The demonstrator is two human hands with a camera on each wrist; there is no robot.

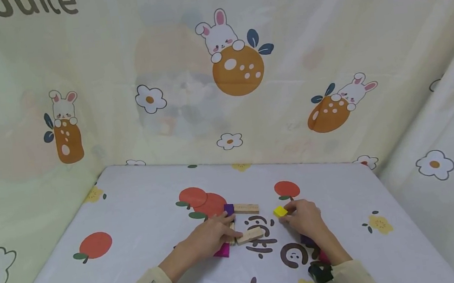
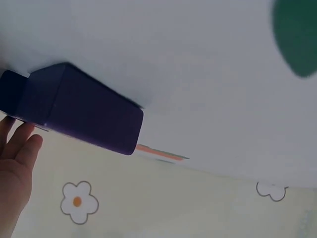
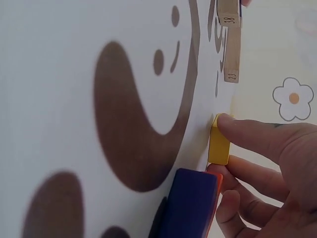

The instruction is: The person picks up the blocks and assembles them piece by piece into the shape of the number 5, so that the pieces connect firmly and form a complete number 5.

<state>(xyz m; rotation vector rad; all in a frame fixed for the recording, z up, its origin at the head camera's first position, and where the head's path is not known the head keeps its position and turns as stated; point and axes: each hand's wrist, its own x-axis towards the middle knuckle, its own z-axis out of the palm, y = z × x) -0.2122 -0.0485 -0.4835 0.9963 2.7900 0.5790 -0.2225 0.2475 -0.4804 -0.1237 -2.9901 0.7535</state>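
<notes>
2 hands (image 1: 208,238), 1 yel. blk (image 1: 280,211) R-held

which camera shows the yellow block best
The right wrist view: the yellow block appears large there, pinched by the right hand. The head view shows it small, in that hand; the left wrist view doesn't show it.
</notes>
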